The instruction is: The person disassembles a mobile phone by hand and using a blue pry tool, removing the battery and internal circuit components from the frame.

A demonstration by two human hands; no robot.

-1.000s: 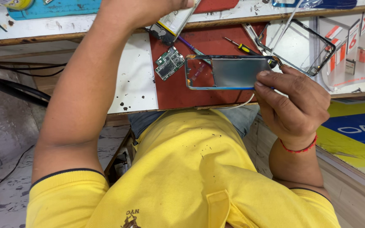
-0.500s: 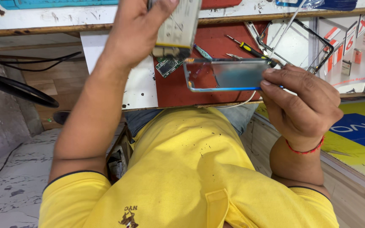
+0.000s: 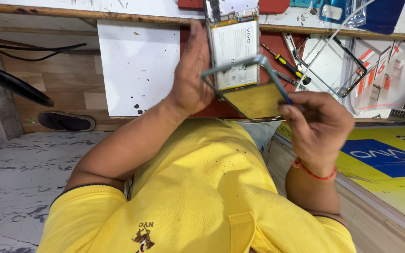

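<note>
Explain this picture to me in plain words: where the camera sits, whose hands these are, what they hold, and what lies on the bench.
The one picture comes from a camera worn on a person's head, looking down past their yellow shirt at their own two bare hands. No machine is involved.

The left hand holds an opened phone body, its inside facing the camera with a pale battery showing. The right hand, with a red thread at the wrist, holds a thin back cover by its edge, tilted against the lower end of the phone body.

Beneath them is a workbench with a white sheet and a red mat. On the right lie a yellow-handled screwdriver and an empty phone frame. A sandal lies on the floor below.
</note>
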